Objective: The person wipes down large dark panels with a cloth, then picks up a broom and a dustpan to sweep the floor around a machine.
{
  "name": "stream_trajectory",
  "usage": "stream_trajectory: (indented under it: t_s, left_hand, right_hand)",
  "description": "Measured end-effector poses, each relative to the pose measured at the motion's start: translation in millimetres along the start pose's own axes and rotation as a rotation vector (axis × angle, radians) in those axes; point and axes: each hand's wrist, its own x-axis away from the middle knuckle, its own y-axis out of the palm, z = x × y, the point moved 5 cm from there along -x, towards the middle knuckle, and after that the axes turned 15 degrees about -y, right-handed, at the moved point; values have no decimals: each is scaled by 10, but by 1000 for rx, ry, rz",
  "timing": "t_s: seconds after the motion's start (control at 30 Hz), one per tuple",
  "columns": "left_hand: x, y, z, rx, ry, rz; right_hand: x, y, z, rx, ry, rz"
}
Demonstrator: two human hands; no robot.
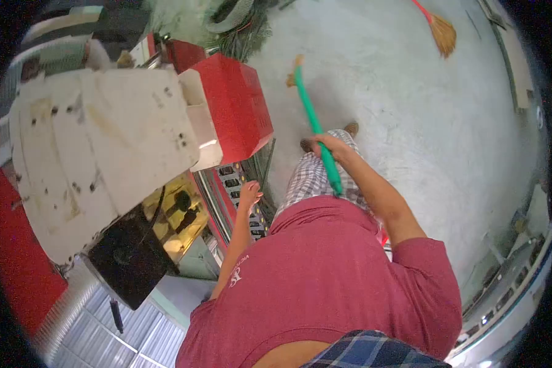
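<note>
My right hand is closed around a green handle, gripping it nearer its lower end. The handle slants away from me, and a short piece sticks out below my fist, in front of my maroon shirt. At the far end, ahead and slightly left of the fist, is a small tan head, too blurred to name.

My left hand is well apart from the right, over to the left and a little closer to my body. Its fingers are loosely bent, and I cannot tell whether they hold anything. Near it is a dark slotted strip on a machine. Ahead and to the left of this hand is a red box-shaped cover; farther left is a broad off-white panel marked with dark spots. A black box is left of my left hand and nearer to me, with a shiny yellow section between them.

My brown shoes are just beyond my right hand, under gray-and-white checked trousers. Well ahead and to the right of that hand, a straw broom with a red handle rests on the pale floor.
</note>
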Motion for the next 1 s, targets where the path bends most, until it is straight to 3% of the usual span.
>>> stream_trajectory:
  t_s: [0.1,0.13,0.23,0.3,0.37,0.4,0.43,0.47,0.5,0.63,0.7,0.8,0.93,1.0]
  left_hand:
    - [-65,8,-206,28,-3,-64]
    - [150,96,-108,-74,-86,33]
    - [-85,119,-150,-175,-109,-41]
    - [273,342,225,-178,-63,75]
    - [306,470,469,-94,-15,19]
    - [278,540,567,-128,-28,12]
    - [221,576,639,-109,-17,24]
    - [121,638,696,-142,52,-19]
    - [83,732,792,-180,120,-65]
    - [222,1101,1245,-144,148,-41]
    - [139,1241,1390,-138,152,-79]
    - [166,1408,1651,-238,232,-47]
    - [-90,1608,1764,-332,241,-119]
    - [29,1716,1918,-442,321,13]
  right_hand:
    - [-491,1,63,-149,63,-67]
    - [-573,-45,72,-173,54,-55]
    - [-502,-263,-76,-180,81,26]
    - [-129,-461,-375,27,14,111]
    - [-92,-1053,-295,108,14,318]
    - [210,-1169,-497,131,-7,204]
    - [120,-1749,-127,37,99,247]
    - [654,-1544,-613,138,71,429]
    - [752,-1931,-508,121,-37,372]
    - [1321,-2879,-492,69,-19,560]
    - [1457,-3124,-490,-24,103,618]
    - [1603,-3171,-630,254,-41,582]
    - [1606,-3036,-627,148,-233,679]
    - [1625,-2853,-749,141,-141,627]
